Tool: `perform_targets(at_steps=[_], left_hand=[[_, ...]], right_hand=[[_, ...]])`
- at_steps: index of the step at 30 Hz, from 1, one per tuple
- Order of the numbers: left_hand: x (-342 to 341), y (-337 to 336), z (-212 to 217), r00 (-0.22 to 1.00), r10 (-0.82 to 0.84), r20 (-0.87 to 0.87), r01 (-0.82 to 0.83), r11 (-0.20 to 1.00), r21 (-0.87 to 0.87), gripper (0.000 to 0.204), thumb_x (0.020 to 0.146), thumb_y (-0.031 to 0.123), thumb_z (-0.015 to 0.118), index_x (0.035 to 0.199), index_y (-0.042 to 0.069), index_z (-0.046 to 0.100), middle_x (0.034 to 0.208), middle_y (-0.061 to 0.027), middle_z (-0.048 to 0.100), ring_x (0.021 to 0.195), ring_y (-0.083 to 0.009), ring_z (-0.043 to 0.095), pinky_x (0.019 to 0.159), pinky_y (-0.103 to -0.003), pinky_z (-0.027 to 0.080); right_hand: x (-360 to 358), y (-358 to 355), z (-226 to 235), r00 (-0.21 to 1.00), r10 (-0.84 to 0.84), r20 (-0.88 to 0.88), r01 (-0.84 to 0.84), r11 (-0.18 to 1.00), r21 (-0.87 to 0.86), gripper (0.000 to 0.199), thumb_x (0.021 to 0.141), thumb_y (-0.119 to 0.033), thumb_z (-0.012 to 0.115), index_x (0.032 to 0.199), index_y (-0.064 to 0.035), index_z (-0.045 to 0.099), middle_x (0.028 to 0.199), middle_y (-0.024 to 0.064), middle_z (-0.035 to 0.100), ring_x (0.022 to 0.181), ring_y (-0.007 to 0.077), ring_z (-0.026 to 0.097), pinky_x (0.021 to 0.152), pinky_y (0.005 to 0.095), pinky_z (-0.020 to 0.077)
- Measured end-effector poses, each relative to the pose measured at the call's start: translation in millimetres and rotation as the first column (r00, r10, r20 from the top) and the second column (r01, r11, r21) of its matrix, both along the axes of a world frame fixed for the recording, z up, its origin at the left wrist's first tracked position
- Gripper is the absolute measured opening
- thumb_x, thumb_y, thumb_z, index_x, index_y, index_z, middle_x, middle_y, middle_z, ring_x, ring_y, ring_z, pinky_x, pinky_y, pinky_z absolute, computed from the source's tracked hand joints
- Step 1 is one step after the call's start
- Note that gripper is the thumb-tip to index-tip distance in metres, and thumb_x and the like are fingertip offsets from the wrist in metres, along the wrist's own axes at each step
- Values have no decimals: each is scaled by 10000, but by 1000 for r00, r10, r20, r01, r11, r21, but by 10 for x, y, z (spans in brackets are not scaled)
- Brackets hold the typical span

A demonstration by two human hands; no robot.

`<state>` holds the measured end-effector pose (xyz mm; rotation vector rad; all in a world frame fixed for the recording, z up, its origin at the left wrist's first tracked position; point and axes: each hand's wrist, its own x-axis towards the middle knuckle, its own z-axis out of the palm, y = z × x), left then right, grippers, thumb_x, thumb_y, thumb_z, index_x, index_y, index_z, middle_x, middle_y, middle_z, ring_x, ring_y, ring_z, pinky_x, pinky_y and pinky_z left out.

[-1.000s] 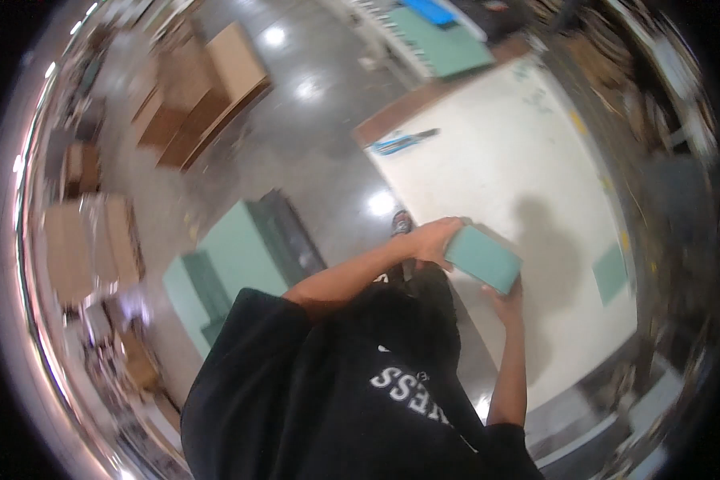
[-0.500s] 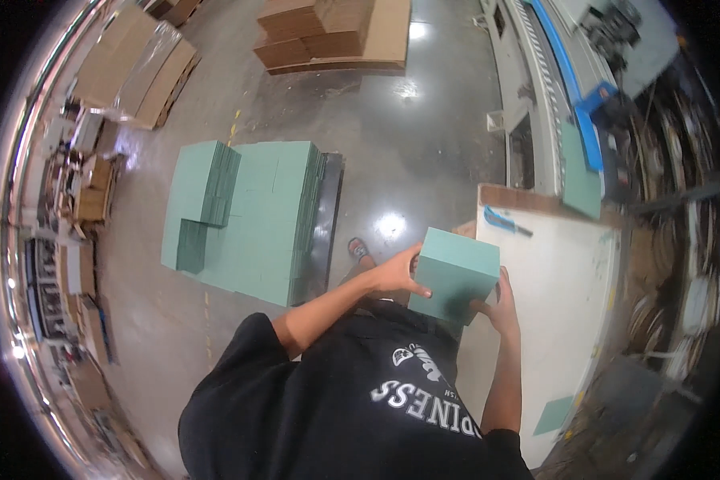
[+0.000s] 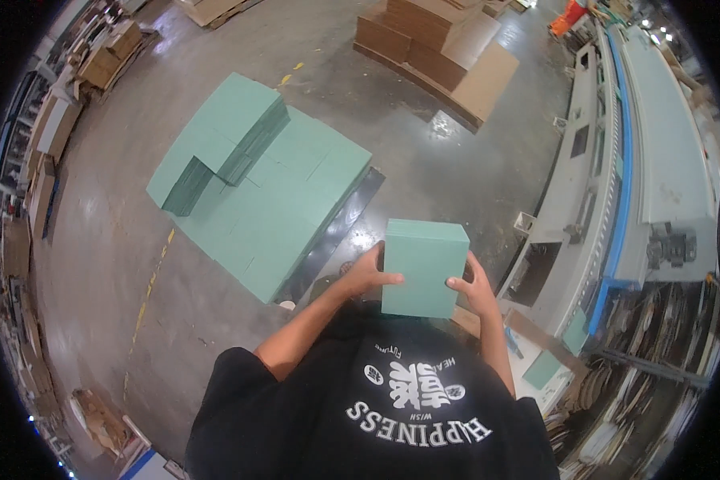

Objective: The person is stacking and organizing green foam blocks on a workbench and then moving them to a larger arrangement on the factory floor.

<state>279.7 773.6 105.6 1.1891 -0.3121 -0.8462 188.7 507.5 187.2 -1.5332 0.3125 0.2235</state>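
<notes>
Between my two hands is a stack of green boards (image 3: 426, 276), held upright in front of my body with its broad face toward me. My left hand (image 3: 370, 270) grips the left edge, thumb lying on the near face. On the right edge my right hand (image 3: 477, 286) is closed the same way, its fingers hidden behind the stack. To the left, beyond my left arm, stands a large low pile of the same green boards (image 3: 296, 180), with a raised block at its far left and a stepped notch. The pile rests on a dark pallet (image 3: 356, 204).
A long machine with a blue rail (image 3: 622, 172) runs along the right. Below it is a white worktable (image 3: 528, 356) with a blue cutter (image 3: 514, 344) and loose green pieces. Brown cardboard stacks (image 3: 432, 48) stand farther ahead. A yellow line (image 3: 146, 296) marks the floor.
My body and view have turned left, toward the pile. The held stack has swung away from the white worktable and now stands straighter, still in both hands.
</notes>
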Motion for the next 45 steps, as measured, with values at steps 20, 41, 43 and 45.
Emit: perform_targets(at_steps=[20,41,43,45], left_hand=[[1953,-82,-14,574,643,-507,-760,649,-38,939,1018,701,262,1559,-66,296,1547,-198,445,1429,-328,417,1198,-445,312],[2414,-1367,-649,76,628,-775,-939,-216,-267,895,928,736,514,1545,105,369,1504,-103,471,1340,-306,469,1131,-476,382],[2578,-1393,-679,-12,674,-738,-967,-196,-164,668,1012,525,494,1513,94,398,1454,-104,513,1306,-320,503,1111,-507,401],[2889,-1287,-575,-211,634,-744,-977,-170,133,575,1016,377,565,1483,73,425,1417,-107,542,1280,-319,533,1098,-519,419]], right_hand=[[3703,-72,-545,842,508,-180,-426,833,354,799,850,-188,825,1495,25,403,1340,123,607,1219,211,580,1062,355,441],[5398,504,-715,661,711,-239,-595,691,411,862,848,-191,838,1497,82,340,1390,173,542,1306,242,511,1128,388,396],[5491,619,-853,605,742,-289,-627,668,401,895,835,-204,858,1497,83,329,1425,172,518,1340,254,486,1143,401,386],[5628,686,-1143,543,790,-287,-727,612,310,906,834,-216,862,1498,83,325,1428,174,514,1345,259,482,1146,402,383]])
